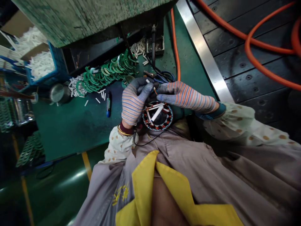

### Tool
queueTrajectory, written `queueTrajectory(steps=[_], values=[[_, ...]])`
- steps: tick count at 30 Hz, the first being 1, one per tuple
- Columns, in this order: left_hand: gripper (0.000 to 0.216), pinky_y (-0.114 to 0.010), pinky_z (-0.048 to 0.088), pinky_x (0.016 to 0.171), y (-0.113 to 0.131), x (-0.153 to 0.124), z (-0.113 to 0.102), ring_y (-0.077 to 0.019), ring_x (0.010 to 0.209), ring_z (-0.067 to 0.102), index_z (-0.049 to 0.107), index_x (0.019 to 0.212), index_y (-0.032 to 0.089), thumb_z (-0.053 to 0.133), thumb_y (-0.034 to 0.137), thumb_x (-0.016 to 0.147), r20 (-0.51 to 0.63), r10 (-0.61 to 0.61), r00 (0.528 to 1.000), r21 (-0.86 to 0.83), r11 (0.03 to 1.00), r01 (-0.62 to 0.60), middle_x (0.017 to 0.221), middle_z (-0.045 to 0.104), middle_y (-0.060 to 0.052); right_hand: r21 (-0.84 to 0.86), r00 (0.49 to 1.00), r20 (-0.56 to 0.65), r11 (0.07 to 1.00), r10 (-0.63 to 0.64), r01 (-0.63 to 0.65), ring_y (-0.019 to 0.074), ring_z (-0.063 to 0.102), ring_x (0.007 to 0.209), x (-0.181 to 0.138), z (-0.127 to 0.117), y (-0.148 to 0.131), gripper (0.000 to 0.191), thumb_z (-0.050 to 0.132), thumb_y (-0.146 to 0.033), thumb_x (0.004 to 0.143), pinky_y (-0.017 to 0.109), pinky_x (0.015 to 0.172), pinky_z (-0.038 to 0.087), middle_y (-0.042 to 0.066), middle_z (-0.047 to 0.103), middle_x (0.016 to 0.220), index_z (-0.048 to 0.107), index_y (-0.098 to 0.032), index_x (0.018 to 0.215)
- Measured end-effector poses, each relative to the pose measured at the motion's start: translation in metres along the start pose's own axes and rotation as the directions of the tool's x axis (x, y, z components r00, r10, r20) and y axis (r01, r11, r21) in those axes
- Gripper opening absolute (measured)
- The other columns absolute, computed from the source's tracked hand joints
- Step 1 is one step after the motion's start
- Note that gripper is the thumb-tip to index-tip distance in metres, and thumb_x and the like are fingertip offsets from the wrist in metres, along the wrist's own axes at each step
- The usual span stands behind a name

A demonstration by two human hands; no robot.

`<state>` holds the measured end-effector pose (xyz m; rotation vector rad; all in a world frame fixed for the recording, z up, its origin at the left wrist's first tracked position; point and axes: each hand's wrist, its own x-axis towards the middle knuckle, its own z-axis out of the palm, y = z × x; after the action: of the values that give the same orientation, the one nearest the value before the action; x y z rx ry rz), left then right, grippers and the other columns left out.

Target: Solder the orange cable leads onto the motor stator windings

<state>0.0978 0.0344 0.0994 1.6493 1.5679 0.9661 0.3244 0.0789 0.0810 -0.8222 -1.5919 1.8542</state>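
My left hand [135, 101] and my right hand [185, 95], both in striped gloves, meet fingertip to fingertip just above the stator ring [167, 121]. Each is pressed together in a pinch on the thin wire leads [154, 90] that rise from it. The ring sits at the near edge of the green table [70, 125], close against my lap, with white sleeved leads [157, 113] lying across its opening. Beyond my hands lie a blue marker [108, 104], a heap of green curved parts [105, 73] and some loose white sleeves [97, 100], while an orange hose [258, 59] loops off to the right.
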Motion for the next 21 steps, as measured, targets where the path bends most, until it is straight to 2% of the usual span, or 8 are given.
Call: queueTrajectory(steps=[4,6,9,10,12,15,18,21], values=[[0.053,-0.041,0.076,0.102,0.007,0.005,-0.004,-0.0313,0.115,0.090,0.084,0.121,0.025,0.081,0.077,0.119,0.045,0.006,0.999,-0.007,1.000,-0.005,0.116,0.092,-0.009,-0.055,0.999,0.016,0.997,-0.050,0.051,0.0253,0.076,0.096,0.004,-0.002,0.007,0.057,0.097,-0.083,0.093,0.040,0.097,0.069,0.002,0.084,0.092,0.087,-0.027,0.093],[0.043,-0.037,0.074,0.095,0.013,0.006,-0.004,-0.0289,0.106,0.089,0.085,0.116,0.024,0.086,0.066,0.118,0.073,-0.010,0.997,0.014,1.000,0.009,0.110,0.091,-0.007,-0.235,0.989,-0.017,0.962,-0.144,0.136,0.0269,0.076,0.099,0.004,-0.016,0.015,0.064,0.088,-0.088,0.100,0.041,0.098,0.065,0.005,0.084,0.092,0.085,-0.025,0.091],[0.026,-0.033,0.068,0.086,0.027,-0.001,0.002,-0.0253,0.093,0.086,0.085,0.111,0.023,0.088,0.048,0.118,0.160,-0.086,0.983,0.186,0.981,0.055,0.099,0.089,-0.003,-0.624,0.959,0.061,0.739,-0.275,0.252,0.0354,0.078,0.117,-0.010,-0.050,0.028,0.068,0.081,-0.088,0.103,0.053,0.113,0.058,0.015,0.090,0.117,0.091,-0.021,0.105],[0.022,-0.034,0.066,0.085,0.032,-0.005,0.006,-0.0258,0.092,0.085,0.085,0.112,0.023,0.088,0.044,0.118,0.189,-0.107,0.976,0.296,0.954,0.047,0.098,0.088,-0.003,-0.727,0.955,0.132,0.629,-0.265,0.275,0.0405,0.077,0.128,-0.017,-0.059,0.031,0.071,0.082,-0.087,0.102,0.060,0.119,0.054,0.019,0.090,0.134,0.093,-0.020,0.122],[0.015,-0.037,0.064,0.089,0.044,-0.016,0.015,-0.0301,0.099,0.086,0.087,0.120,0.023,0.085,0.038,0.119,0.223,-0.108,0.969,0.539,0.842,-0.030,0.101,0.088,-0.006,-0.858,0.952,0.238,0.419,-0.190,0.298,0.0500,0.071,0.145,-0.033,-0.065,0.036,0.091,0.087,-0.084,0.097,0.070,0.127,0.046,0.027,0.081,0.160,0.083,-0.017,0.159],[0.019,-0.042,0.064,0.100,0.055,-0.031,0.025,-0.0358,0.118,0.085,0.086,0.137,0.020,0.073,0.024,0.123,0.270,-0.028,0.963,0.755,0.627,-0.193,0.117,0.089,-0.014,-0.926,0.949,0.284,0.215,-0.140,0.309,0.0542,0.067,0.147,-0.041,-0.042,0.042,0.111,0.093,-0.079,0.090,0.074,0.131,0.039,0.034,0.077,0.160,0.071,-0.007,0.171],[0.028,-0.046,0.064,0.100,0.045,-0.039,0.016,-0.0374,0.117,0.084,0.084,0.139,0.016,0.060,0.016,0.124,0.276,0.015,0.961,0.810,0.535,-0.241,0.123,0.089,-0.020,-0.940,0.949,0.273,0.168,-0.159,0.299,0.0530,0.065,0.143,-0.025,-0.009,0.044,0.112,0.094,-0.081,0.090,0.069,0.128,0.039,0.033,0.078,0.157,0.070,-0.007,0.171],[0.032,-0.049,0.065,0.100,0.015,-0.042,-0.006,-0.0403,0.117,0.085,0.083,0.143,0.013,0.057,0.022,0.126,0.190,0.072,0.979,0.830,0.522,-0.200,0.126,0.089,-0.023,-0.948,0.956,0.258,0.153,-0.136,0.278,0.0470,0.066,0.140,0.001,-0.007,0.036,0.086,0.086,-0.063,0.105,0.064,0.124,0.041,0.026,0.081,0.156,0.069,-0.016,0.176]])
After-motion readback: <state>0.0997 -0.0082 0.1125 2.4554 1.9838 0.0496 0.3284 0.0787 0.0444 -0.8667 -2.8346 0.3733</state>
